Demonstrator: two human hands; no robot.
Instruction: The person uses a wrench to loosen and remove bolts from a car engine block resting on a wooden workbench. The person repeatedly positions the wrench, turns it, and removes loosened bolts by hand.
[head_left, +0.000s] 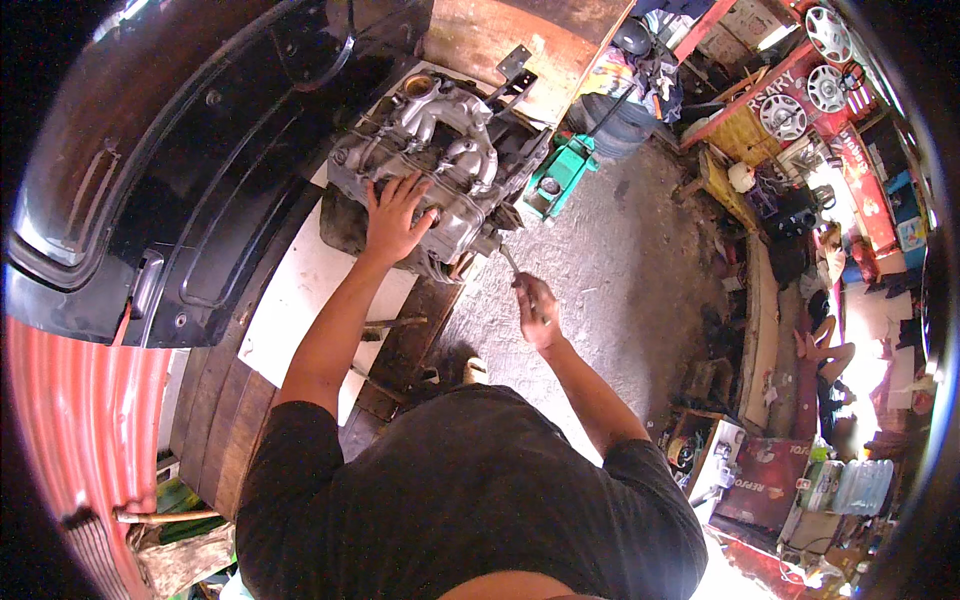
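A grey metal engine (465,205) with a curved intake manifold (465,150) rests on a bench at the upper middle. My left hand (398,218) lies on top of the engine's near side, its fingers spread over the metal. At the engine's right end, my right hand (538,312) is closed around a slim metal hand tool (510,258). The tool's shaft reaches from my fingers up to the engine; whether its tip is a socket or a wrench end is too small to tell.
A dark vehicle panel (190,170) fills the upper left. Under the engine lies a white board (290,300) on the wooden bench. A green floor jack (562,178) stands on the concrete floor (620,260) right of the engine, near a blue drum (612,125). Cluttered shelving lines the right.
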